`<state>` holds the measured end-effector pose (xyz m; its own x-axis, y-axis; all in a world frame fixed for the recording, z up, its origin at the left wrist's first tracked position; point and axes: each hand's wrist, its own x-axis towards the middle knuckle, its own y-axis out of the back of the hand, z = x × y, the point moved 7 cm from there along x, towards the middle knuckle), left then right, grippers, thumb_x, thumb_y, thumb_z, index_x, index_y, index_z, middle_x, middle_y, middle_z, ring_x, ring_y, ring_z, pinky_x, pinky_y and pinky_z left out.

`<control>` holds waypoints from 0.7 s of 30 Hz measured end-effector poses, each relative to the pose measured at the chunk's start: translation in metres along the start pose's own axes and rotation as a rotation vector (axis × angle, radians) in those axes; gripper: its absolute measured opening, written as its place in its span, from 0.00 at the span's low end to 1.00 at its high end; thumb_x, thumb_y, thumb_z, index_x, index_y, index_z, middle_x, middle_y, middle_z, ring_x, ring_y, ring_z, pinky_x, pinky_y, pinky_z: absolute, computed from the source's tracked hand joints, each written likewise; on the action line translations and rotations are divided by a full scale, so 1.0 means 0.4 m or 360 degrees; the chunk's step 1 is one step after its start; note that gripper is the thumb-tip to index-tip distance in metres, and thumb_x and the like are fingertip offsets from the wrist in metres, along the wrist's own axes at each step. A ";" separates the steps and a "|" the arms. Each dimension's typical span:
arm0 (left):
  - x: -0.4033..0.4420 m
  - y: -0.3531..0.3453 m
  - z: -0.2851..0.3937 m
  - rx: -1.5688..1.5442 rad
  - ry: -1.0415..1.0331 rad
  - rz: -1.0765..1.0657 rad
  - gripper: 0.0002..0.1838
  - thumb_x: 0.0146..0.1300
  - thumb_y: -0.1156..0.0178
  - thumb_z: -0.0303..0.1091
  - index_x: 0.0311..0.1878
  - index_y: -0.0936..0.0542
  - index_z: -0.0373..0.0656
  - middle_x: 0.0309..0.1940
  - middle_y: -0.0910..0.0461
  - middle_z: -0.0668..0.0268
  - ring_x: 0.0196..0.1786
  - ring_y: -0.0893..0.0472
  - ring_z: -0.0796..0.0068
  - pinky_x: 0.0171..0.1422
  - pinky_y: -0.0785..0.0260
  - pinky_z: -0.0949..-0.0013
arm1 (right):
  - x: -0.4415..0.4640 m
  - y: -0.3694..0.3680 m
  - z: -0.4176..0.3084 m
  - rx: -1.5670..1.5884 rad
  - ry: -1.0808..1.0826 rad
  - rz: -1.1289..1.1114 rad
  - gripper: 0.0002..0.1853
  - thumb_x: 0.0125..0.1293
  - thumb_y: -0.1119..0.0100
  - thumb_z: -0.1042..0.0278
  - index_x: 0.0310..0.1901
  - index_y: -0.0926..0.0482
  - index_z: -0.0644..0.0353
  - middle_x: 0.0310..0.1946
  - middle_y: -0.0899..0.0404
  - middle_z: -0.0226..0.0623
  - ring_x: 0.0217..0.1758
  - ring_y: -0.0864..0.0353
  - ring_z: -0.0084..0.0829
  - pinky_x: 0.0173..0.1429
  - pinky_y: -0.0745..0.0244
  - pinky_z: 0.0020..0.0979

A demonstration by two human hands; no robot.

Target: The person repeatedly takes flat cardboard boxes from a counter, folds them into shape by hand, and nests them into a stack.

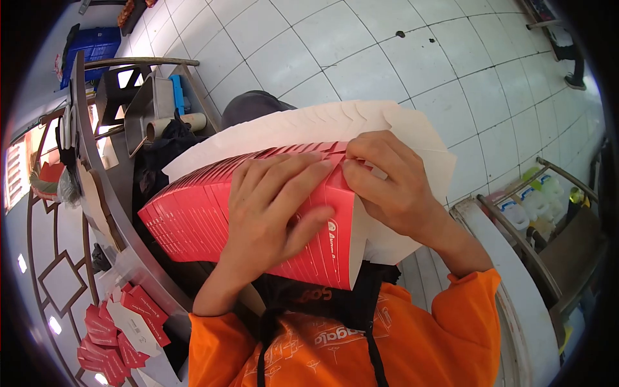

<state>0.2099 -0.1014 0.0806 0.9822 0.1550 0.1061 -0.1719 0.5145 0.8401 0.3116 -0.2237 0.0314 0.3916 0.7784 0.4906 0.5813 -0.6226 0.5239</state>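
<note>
A long stack of nested red cardboard cartons (187,222) with white insides lies across my lap, fanned out toward the left. Their pale flaps (303,122) spread along the far side. My left hand (271,209) lies over the stack with fingers stretched out and thumb apart, its fingertips near the top fold. At the right end, my right hand (393,184) pinches the top edge of the end carton (332,242) between thumb and fingers. White lettering shows on that carton's red face. Part of the pinched edge is hidden behind the fingers.
Several red cartons (122,329) lie in a pile at lower left. A metal-edged bench (129,232) runs along my left, with a metal tray (145,116) and a cardboard tube (177,126) farther up. Plastic jugs (535,203) stand in a rack at right. White tiles (361,64) cover the floor.
</note>
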 end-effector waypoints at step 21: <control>-0.018 -0.021 -0.017 0.0126 0.0044 0.0140 0.15 0.70 0.33 0.35 0.58 0.12 0.48 0.53 0.12 0.66 0.52 0.17 0.65 0.62 0.33 0.60 | 0.002 0.077 -0.009 0.0097 -0.0162 -0.0450 0.10 0.64 0.36 0.75 0.44 0.24 0.55 0.42 0.19 0.34 0.42 0.16 0.39 0.43 0.20 0.38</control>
<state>0.2037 -0.1013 0.0690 0.9610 0.2203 0.1671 -0.2495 0.4300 0.8677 0.3270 -0.2425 0.0504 0.2756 0.9261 0.2575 0.7181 -0.3764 0.5854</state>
